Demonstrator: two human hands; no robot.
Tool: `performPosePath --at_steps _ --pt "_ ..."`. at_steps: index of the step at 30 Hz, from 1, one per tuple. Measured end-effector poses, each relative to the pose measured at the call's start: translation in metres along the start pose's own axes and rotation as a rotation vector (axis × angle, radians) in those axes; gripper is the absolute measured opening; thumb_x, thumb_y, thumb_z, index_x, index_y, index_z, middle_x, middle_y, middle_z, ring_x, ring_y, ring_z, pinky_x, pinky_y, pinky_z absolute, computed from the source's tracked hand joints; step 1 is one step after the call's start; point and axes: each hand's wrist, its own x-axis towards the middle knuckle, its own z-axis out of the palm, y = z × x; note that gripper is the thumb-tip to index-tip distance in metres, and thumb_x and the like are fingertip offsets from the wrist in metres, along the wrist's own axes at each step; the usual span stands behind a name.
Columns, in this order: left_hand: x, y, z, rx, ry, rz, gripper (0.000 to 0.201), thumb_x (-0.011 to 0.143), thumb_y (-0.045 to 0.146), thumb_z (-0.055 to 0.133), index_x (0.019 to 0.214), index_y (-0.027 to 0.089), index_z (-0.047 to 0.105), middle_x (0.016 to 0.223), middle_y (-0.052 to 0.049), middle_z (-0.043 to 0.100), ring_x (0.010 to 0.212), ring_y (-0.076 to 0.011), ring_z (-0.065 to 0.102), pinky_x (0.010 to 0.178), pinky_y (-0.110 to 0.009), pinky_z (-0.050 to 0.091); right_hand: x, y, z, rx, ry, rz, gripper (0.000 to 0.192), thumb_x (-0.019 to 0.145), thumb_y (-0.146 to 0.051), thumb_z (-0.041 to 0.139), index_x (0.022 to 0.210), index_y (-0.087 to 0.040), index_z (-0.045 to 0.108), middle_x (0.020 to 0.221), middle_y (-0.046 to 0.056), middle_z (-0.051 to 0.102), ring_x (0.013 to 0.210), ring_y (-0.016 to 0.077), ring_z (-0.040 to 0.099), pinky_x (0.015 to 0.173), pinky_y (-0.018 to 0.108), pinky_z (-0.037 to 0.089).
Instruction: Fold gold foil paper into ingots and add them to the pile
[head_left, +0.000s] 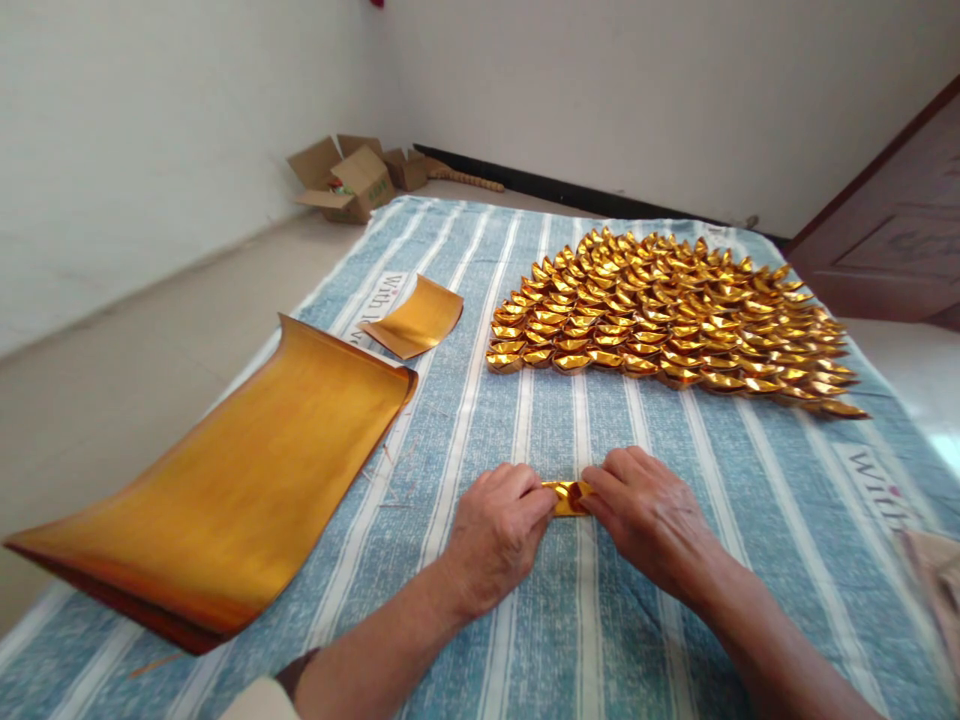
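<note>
A narrow folded strip of shiny gold foil paper (564,498) lies low over the striped cloth, between my two hands. My left hand (504,530) is closed on its left end, thumb and fingers pressed together. At the right end my right hand (643,510) pinches the same strip. Only the short middle of the strip shows; the fingers cover both ends. Beyond the hands stand many folded gold paper ingots (660,310), boat-shaped and packed in close rows.
A stack of large gold foil sheets (262,450) curls up at the left, with a smaller gold sheet (420,317) behind it. Blue and white striped cloth (480,430) covers the table. Open cardboard boxes (349,180) sit on the floor by the wall.
</note>
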Motion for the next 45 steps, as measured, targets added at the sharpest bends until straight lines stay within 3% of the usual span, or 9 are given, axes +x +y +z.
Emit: performPosePath --at_steps 45 --pt "-0.0008 0.0007 0.0003 0.018 -0.03 -0.02 0.02 0.092 0.019 0.047 0.079 0.017 0.062 0.077 -0.003 0.057 0.071 -0.0166 0.05 0.062 -0.029 0.039 0.0011 0.0062 0.007 0.206 0.045 0.017 0.014 0.09 -0.02 0.055 0.076 -0.016 0.058 0.073 0.003 0.052 0.072 0.0179 0.047 0.063 0.03 0.036"
